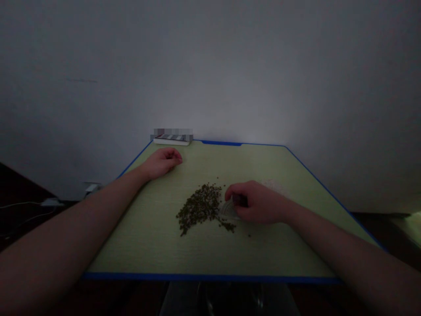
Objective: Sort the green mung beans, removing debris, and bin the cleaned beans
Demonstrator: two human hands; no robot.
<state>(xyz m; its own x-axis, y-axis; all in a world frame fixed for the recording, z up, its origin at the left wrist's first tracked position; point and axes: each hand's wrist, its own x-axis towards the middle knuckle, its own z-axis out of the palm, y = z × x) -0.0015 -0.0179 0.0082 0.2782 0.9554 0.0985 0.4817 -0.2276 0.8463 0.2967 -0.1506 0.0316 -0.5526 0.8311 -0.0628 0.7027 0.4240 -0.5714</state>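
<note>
A loose pile of small greenish-brown grains (202, 204), perhaps beans, is spread over the middle of the pale yellow-green table (210, 254). At the pile's right edge, my right hand (258, 202) pinches a clear plastic protractor (227, 210), marked with arc lines. Its lower edge meets the grains, and the fingers cover the rest of it. Farther back on the left, my left hand (162, 163) rests on the tabletop with its fingers curled in and nothing visible in them. Pale fine grains (274, 186) lie partly hidden behind my right hand.
A white box-like object (171, 141), its top blurred out, sits at the far left corner. Blue edging (210, 277) borders the table, and a grey wall (230, 74) stands behind it. White cables and a plug (51, 202) are at the lower left.
</note>
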